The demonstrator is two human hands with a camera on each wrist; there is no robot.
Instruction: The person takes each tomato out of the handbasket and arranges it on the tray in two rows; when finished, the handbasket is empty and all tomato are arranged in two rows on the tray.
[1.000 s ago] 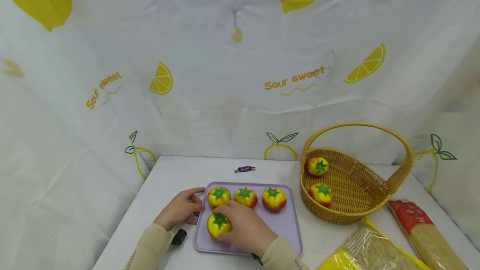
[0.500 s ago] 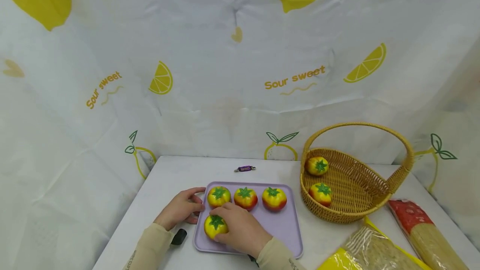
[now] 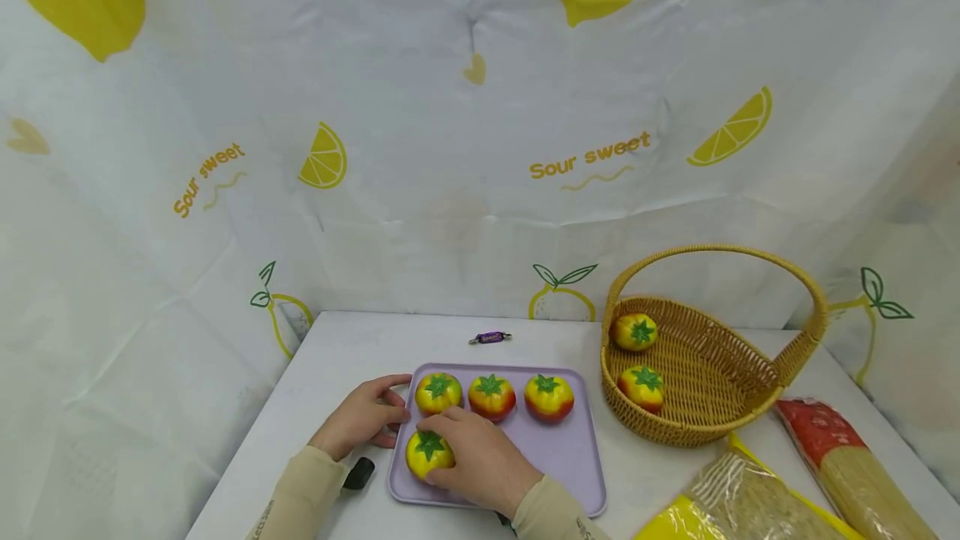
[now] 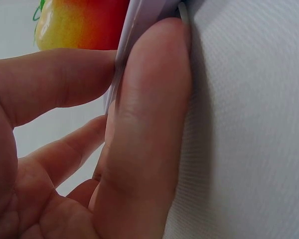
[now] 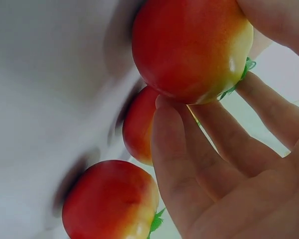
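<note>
On the front left of a lilac tray (image 3: 551, 465) sits a yellow-red tomato (image 3: 426, 457) with a green star-shaped calyx. My right hand (image 3: 483, 457) grips it from the right, thumb in front and fingers behind. Filling the top of the right wrist view, the same tomato (image 5: 189, 50) shows its red underside between thumb and fingers. Behind it, three more tomatoes (image 3: 491, 397) stand in a row along the tray's far side. My left hand (image 3: 363, 419) pinches the tray's left edge; the left wrist view shows fingers (image 4: 149, 109) on both sides of the rim.
At the back right stands a wicker basket (image 3: 712, 377) with a tall handle and two tomatoes inside. A purple-wrapped candy (image 3: 490, 338) lies behind the tray. A yellow bag (image 3: 750, 498) and a red-topped noodle packet (image 3: 862, 465) lie at the front right.
My right hand has shifted the gripped tomato slightly left and toward the front on the tray, mostly in the first half second. My left hand and the tray have stayed put.
</note>
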